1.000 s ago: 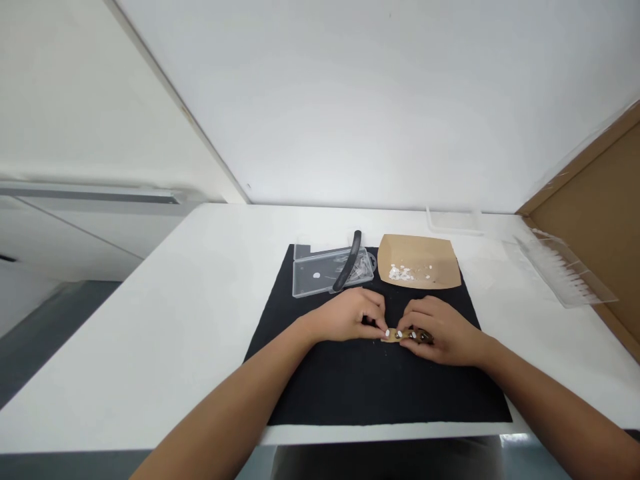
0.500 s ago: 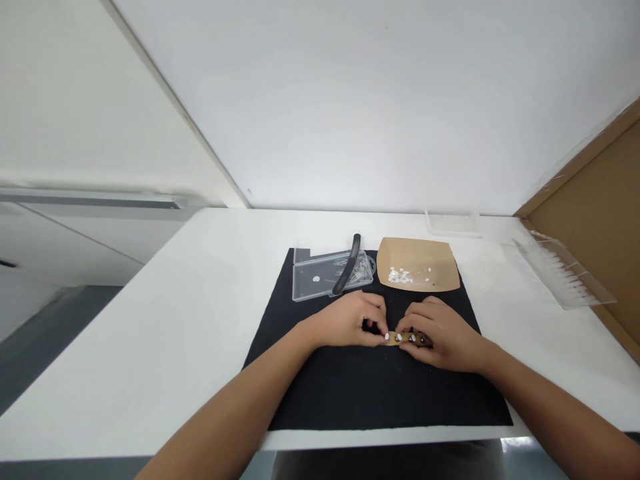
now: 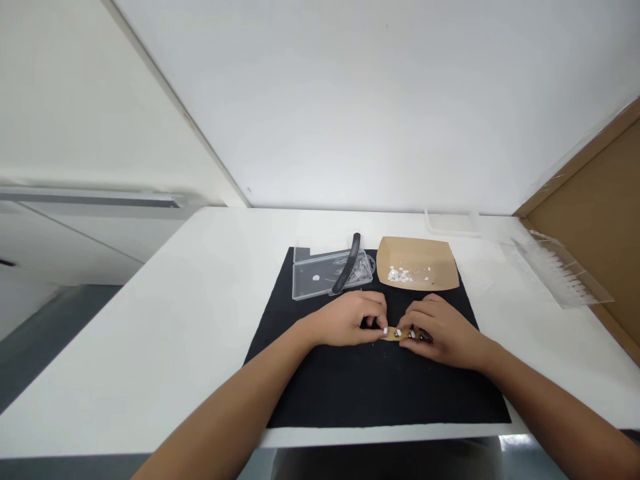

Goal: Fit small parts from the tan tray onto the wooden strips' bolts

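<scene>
On flat black mat [image 3: 375, 393], two pinches.
Left hand's [image 3: 353, 321] white oval chip [image 3: 385, 331] may be dropped if right hand's [image 3: 443, 333] thin tan strip [image 3: 391, 335] is tipped.

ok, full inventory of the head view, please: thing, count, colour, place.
table: 1, white, beneath the mat
mat: 1, black, on table
plastic case: 1, clear, mat's far left
curved bar: 1, black, across case
cardboard tray: 1, brown, right of case
flakes: many, white, in tray
strip: 1, tan, at the right fingertips
shiny bits: several, dark, along strip
small disc: 1, white, at left fingertips
ribbed plastic item: 1, clear and whitish, table's right
panel: 1, brown, right edge
wall: 1, white, behind table
hands: 2, left and right, above mat
</scene>
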`<state>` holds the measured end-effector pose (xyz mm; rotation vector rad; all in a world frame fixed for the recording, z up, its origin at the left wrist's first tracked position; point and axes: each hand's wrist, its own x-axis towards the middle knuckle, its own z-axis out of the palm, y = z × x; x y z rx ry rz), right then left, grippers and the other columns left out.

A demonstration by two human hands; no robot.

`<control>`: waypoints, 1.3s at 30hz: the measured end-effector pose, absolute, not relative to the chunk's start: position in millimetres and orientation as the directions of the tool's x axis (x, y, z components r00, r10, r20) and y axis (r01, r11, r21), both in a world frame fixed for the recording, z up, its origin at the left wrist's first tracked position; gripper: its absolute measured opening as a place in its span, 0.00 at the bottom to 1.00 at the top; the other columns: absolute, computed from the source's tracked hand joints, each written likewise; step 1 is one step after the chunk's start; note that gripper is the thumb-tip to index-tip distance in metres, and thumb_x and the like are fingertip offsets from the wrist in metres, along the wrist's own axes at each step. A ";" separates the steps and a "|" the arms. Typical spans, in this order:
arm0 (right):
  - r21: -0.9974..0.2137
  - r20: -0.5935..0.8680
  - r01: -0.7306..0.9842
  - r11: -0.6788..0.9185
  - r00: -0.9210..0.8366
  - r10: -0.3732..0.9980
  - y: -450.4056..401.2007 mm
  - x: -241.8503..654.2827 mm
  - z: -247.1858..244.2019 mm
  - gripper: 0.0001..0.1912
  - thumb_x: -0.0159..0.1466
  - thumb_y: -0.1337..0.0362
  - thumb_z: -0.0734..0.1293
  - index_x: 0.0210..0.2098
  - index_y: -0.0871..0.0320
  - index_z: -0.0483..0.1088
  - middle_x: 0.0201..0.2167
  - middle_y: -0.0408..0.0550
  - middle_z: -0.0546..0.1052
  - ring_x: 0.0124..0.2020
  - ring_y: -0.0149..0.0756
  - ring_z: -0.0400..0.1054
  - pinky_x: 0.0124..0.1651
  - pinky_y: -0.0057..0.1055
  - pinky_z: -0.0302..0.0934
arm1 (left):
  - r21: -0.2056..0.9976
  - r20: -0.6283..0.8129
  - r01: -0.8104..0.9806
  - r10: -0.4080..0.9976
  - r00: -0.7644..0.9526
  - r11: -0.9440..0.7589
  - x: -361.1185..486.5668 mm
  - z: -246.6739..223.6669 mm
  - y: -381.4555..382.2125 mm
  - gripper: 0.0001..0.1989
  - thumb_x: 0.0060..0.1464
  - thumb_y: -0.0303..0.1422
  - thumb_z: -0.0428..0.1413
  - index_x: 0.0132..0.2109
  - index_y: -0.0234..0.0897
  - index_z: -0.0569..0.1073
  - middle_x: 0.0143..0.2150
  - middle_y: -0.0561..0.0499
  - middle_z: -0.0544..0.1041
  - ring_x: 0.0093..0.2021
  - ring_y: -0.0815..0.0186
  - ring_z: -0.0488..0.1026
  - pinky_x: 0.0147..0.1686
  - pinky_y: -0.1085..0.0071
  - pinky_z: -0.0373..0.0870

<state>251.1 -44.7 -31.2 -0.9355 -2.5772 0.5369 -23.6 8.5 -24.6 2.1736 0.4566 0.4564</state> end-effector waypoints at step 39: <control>-0.271 0.565 0.496 0.825 -0.612 0.554 -59.5 235.6 -25.4 0.02 0.74 0.65 0.67 0.46 0.55 0.70 0.36 0.47 0.79 0.37 0.39 0.70 0.41 0.37 0.62 | 0.921 0.306 -0.016 0.701 0.644 -0.388 3.4 -22.1 -29.1 0.08 0.65 0.34 0.63 0.38 0.33 0.77 0.27 0.50 0.80 0.26 0.71 0.76 0.30 0.77 0.70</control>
